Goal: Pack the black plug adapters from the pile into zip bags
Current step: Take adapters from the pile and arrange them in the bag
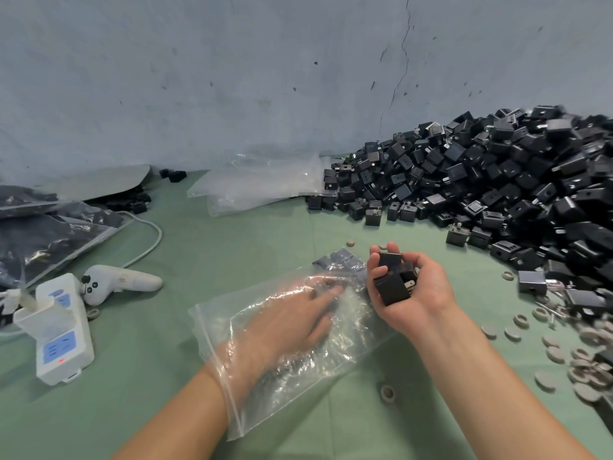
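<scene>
While the bag (331, 363) lay flat on the green tabletop (232, 240), zip mouth toward the person, the left hand (292, 323) was inside it past the wrist, fingers (326, 293) straight and slightly spread under the film. Bag: thin clear plastic, crinkled, glossy, limp. Judged slippery and unable to stay open unaided; best taken at the stiffer zip rim.

Right hand (414, 293) was just beside the bag's far right edge, palm up, fingers curled round a small clutch of adapters (393, 287). Adapters: matte black moulded blocks, roughly cubic, hard edges, one bright metal prong showing. Judged rigid, light singly, not fragile; grip on flat opposite faces, clear of prongs, which could snag the film.

A few dark blocks already sat at the bag's closed far end.

To the right, grey discs (564, 346) and rings lay scattered. To the left, a white power strip (63, 330) and a white controller (122, 280).

Farther off, the pile (497, 187) was heaped against the grey wall (232, 78) at right, empty bags (262, 184) beside it at centre, filled bags (49, 234) far left.
</scene>
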The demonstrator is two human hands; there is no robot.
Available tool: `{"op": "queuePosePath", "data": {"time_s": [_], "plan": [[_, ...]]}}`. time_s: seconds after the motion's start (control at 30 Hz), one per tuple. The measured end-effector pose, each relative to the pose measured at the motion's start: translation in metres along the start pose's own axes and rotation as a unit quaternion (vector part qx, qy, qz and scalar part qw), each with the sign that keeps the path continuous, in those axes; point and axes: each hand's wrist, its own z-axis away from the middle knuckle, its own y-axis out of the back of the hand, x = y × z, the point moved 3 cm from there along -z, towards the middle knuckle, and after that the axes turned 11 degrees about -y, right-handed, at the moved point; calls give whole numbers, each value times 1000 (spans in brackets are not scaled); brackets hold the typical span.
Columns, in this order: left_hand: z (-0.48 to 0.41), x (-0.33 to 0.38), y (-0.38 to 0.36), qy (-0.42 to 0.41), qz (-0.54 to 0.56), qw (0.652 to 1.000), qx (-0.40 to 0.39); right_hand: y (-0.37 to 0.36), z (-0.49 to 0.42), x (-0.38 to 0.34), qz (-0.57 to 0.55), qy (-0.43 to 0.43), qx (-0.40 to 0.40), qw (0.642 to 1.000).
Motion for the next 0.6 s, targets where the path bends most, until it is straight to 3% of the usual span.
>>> {"op": "queuePosePath", "data": {"time_s": [0.17,0.33,0.4,0.47,0.6], "plan": [[3,0,1,-23,-19,999,-11,0,0,0,0,3,3,1000],[12,6,21,-34,65,996,44,2,1,2,6,3,5,1000],[27,2,30,-29,43,996,76,2,3,5,10,1,5,1000],[52,-3,38,25,32,990,134,1,5,8,15,-1,6,1000],[107,-13,56,180,149,948,218,1,8,17,28,-5,0,1000]]}}
